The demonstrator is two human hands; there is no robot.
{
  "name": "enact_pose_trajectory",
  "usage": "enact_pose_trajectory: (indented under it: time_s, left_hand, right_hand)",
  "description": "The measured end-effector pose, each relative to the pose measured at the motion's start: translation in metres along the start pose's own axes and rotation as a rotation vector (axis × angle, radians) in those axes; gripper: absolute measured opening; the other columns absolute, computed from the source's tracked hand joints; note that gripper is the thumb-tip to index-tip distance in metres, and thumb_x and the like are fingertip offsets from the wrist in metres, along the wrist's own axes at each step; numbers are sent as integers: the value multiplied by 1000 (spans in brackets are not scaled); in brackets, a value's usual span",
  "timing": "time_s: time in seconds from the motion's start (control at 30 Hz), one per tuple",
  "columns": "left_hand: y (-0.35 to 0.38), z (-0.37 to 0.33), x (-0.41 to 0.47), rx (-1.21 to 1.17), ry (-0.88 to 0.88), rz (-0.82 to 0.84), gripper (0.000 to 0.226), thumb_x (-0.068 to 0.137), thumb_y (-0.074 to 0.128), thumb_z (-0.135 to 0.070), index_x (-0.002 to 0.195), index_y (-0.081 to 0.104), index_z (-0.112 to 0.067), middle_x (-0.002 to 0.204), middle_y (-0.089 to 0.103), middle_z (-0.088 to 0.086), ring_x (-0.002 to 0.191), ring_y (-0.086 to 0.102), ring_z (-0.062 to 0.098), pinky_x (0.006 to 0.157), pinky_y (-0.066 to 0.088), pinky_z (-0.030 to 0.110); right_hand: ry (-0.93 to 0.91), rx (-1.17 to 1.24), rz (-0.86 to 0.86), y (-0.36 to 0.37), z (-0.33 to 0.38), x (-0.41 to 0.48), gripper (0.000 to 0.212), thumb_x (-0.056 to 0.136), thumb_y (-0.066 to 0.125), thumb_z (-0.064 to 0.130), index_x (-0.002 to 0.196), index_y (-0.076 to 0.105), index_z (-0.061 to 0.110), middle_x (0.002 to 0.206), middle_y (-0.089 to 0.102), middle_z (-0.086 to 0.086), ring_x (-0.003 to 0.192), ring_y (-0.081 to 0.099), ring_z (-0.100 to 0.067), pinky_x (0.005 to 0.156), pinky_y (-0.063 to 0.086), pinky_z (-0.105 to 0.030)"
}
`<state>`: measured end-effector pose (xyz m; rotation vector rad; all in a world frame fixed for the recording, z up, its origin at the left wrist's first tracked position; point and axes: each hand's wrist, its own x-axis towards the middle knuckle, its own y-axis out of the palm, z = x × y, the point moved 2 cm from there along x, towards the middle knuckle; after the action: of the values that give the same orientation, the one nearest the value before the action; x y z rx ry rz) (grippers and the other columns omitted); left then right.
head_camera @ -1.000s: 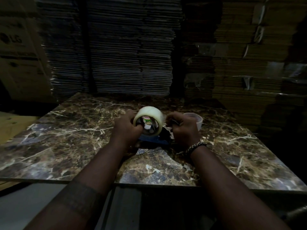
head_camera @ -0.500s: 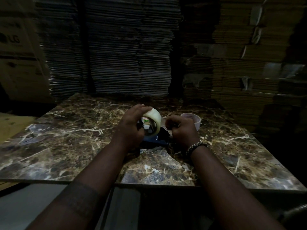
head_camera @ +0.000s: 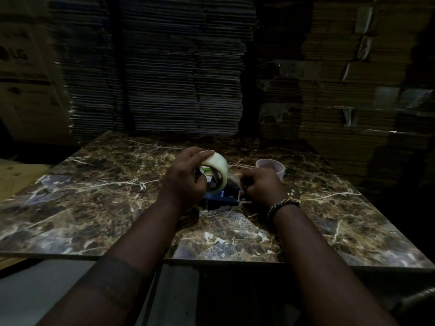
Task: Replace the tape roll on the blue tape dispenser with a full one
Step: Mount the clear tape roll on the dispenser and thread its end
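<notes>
Fitting: a person seats a full tape roll (head_camera: pixel 217 171) on the blue tape dispenser (head_camera: pixel 221 196), working at a dark marble table (head_camera: pixel 94 196) before stacked flattened cardboard (head_camera: pixel 164 67).
Left hand: the left hand (head_camera: pixel 186 182) is closed around the roll, fingers over its top and thumb at its near face, holding it tilted on edge above the dispenser body.
Right hand: the right hand (head_camera: pixel 261 187) is clenched just right of the roll, apparently gripping the dispenser's handle, though dim light hides what the fingers hold.
Progress: the spent core (head_camera: pixel 270 167), a thin near-empty ring, lies on the table just behind the right hand, so removal looks done.
Remaining: by these signs the new roll is not yet fully seated; pressing it home and threading the tape end to the cutter appear left.
Position: roll and dispenser sit between the two hands, near the table's middle.
</notes>
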<state>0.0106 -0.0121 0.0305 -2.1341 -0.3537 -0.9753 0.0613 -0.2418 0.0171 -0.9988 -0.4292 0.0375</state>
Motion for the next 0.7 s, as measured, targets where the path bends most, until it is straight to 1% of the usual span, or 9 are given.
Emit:
enact_pose_trajectory:
  time_s: [0.07,0.1,0.2,0.3,0.33,0.43,0.47,0.6,0.7]
  left_hand:
    - [-1,1,0,3,-15,-33,67,70,58,4,132,71,-17,130,65,8,120,61,19,98,48,17]
    - [-2,2,0,2,-25,-50,66,69,59,4,130,72,-17,128,67,8,118,62,18,98,46,14]
    - [-5,5,1,-9,-89,-107,61,66,61,2,123,76,-14,124,72,9,115,65,20,98,46,16]
    - [-6,7,0,-24,-174,-150,54,66,66,-1,116,79,-13,120,74,8,113,67,18,98,41,5]
    - [-7,8,0,-26,-186,-155,52,65,68,-2,114,80,-13,118,75,7,111,68,17,97,43,6]
    - [-8,10,0,-24,-222,-153,47,65,67,-10,110,81,-14,112,77,3,105,71,18,94,56,29]
    - [-9,10,0,-25,-247,-154,46,66,66,-13,109,81,-15,111,77,2,102,71,18,91,58,33]
    - [-9,9,0,-24,-342,-128,46,66,63,-21,108,79,-19,102,78,1,88,71,20,77,59,33]
    - [-9,10,1,-23,-364,-115,44,64,61,-22,105,77,-20,100,77,2,84,69,23,70,58,33]
  right_hand:
    - [24,-14,18,0,0,-1,16,79,70,9,76,73,24,77,75,3,77,70,-19,73,63,-39]
    - [22,-16,21,0,-1,-1,16,80,69,9,75,72,24,78,75,3,78,70,-19,74,63,-39]
    - [17,-39,24,-1,0,-1,27,79,68,9,63,64,30,76,75,3,77,70,-19,75,62,-40]
    - [31,-50,29,-2,2,-2,35,79,68,7,57,59,32,73,73,5,75,69,-17,74,63,-38]
    - [40,-53,35,-3,3,-3,32,79,68,6,59,62,30,74,73,5,75,69,-17,74,63,-38]
    - [53,-42,54,-4,5,-3,24,79,70,2,72,73,26,79,76,2,78,70,-18,78,63,-38]
    - [59,-43,66,-5,5,-3,23,79,71,2,73,73,24,80,77,2,79,71,-18,78,64,-39]
    - [85,-69,89,-8,4,-5,17,81,73,1,73,76,16,80,76,0,82,71,-20,79,64,-40]
    - [61,-101,79,-12,4,-6,19,81,71,0,75,76,17,83,77,-2,84,71,-21,81,62,-38]
